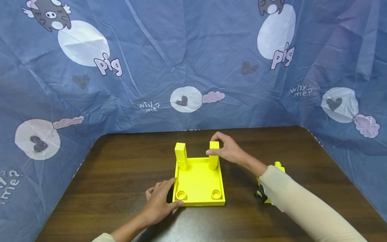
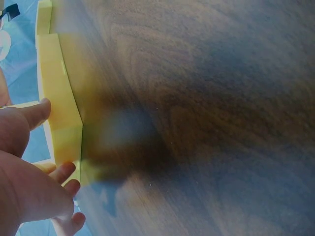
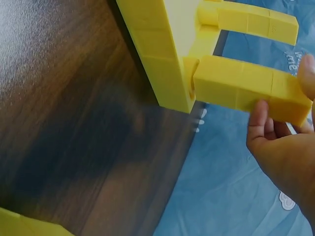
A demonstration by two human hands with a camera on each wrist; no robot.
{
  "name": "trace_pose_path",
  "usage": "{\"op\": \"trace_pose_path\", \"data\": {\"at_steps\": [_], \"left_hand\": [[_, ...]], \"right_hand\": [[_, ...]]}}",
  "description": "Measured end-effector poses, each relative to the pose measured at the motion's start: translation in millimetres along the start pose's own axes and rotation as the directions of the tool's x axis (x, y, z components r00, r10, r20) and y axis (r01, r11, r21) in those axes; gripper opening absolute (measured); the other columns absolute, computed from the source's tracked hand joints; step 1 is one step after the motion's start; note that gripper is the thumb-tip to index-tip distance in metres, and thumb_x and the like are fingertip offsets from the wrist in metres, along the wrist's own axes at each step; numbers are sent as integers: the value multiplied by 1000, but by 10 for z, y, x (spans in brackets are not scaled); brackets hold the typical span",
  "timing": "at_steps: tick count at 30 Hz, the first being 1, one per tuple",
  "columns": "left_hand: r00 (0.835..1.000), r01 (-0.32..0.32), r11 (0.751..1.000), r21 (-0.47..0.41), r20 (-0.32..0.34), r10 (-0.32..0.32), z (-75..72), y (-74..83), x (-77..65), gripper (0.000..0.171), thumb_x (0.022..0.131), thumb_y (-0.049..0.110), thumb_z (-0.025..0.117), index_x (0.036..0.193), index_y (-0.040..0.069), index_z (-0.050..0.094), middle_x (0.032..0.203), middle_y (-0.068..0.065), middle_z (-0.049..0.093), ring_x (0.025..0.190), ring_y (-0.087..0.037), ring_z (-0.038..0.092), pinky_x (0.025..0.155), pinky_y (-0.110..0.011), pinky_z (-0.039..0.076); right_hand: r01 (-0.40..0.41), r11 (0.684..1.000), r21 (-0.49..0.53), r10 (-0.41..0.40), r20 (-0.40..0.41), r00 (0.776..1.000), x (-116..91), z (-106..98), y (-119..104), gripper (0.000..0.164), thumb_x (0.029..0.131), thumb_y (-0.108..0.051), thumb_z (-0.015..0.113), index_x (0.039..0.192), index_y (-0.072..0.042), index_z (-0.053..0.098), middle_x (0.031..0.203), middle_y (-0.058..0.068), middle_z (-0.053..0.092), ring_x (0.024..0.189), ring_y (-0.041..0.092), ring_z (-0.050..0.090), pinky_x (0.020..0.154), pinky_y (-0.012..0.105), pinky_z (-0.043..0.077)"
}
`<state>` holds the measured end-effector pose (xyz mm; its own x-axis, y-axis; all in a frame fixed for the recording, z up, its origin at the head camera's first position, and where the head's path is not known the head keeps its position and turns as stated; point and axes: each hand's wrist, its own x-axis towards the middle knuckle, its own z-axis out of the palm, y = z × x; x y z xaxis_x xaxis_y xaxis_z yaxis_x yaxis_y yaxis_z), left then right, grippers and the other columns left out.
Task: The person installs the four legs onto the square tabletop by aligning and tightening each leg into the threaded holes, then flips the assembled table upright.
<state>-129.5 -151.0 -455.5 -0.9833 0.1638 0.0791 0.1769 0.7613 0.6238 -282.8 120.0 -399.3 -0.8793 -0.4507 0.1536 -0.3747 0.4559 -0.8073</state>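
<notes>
A square yellow base [image 1: 201, 203] with a raised rim lies on the table; it looks like an upturned small toy table top. My left hand [image 1: 158, 203] holds its near left corner, thumb at the front wall and fingers along the left side. At the far right corner stands a square yellow leg [image 1: 214, 163]. My right hand [image 1: 228, 151] pinches that leg near its top, thumb and fingers on opposite sides. A matching leg [image 1: 181, 154] stands at the far left corner. Round sockets show at the near left [image 1: 181, 197] and near right [image 1: 216, 197] corners, with no leg in them.
Further yellow parts [image 1: 279, 167] lie on the dark wooden table [image 1: 121, 181] at the right, partly hidden by my right forearm. A small black device [image 1: 260, 194] shows by the sleeve. A blue printed cloth [image 1: 151, 67] hangs behind the table and at its sides.
</notes>
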Motion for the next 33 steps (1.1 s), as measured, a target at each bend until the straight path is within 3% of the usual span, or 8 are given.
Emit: {"op": "trace_pose_path", "data": {"at_steps": [4,8,12,18,24,28,33], "left_hand": [[1000,-1,1000,0,1,1,4,-7,5,78,79,29,88,143,5,52,132,-12,61,123,-32,50,98,-61,20],[1000,-5,1000,0,-2,5,9,-19,7,78,79,29,88,143,4,52,132,-12,61,123,-32,50,98,-61,20],[1000,-5,1000,-1,-3,5,6,-22,3,78,79,28,88,143,4,52,133,-12,61,123,-32,50,98,-61,20],[1000,1,1000,-4,6,0,-4,-14,2,78,79,30,88,144,4,51,133,-12,60,123,-32,49,99,-61,19],[1000,-1,1000,-2,8,1,-6,-20,9,79,79,31,88,144,5,51,133,-11,61,123,-31,49,99,-61,19],[1000,-9,1000,0,3,9,-8,-27,11,79,79,31,88,144,5,51,133,-11,61,122,-31,50,99,-61,20],[1000,-9,1000,-5,6,9,-7,-31,8,78,79,30,88,144,5,51,133,-12,61,123,-32,49,99,-61,20]], "right_hand": [[12,1000,16,-13,107,994,-9,-86,13,48,88,-19,79,131,-8,60,132,11,59,126,32,48,106,57,36],[30,999,18,-32,204,978,-24,-203,13,58,92,-22,74,145,-12,54,149,8,51,140,33,38,110,64,28],[50,999,11,-51,237,970,-23,-255,4,52,94,-15,70,144,-11,57,144,10,55,131,33,46,105,59,38],[61,998,24,-63,130,989,-9,-196,12,33,89,-5,76,120,-3,67,117,11,66,103,27,57,88,40,50],[60,998,2,-60,9,998,-3,-54,19,33,82,-12,85,101,-5,58,89,8,55,76,22,48,68,30,42],[63,998,-30,-63,-19,998,3,-2,31,36,83,-16,85,106,-6,59,93,7,53,78,22,47,69,31,41],[105,994,-29,-103,62,993,-9,-70,46,49,87,-17,81,130,-7,62,115,10,57,91,31,49,79,40,45]]}}
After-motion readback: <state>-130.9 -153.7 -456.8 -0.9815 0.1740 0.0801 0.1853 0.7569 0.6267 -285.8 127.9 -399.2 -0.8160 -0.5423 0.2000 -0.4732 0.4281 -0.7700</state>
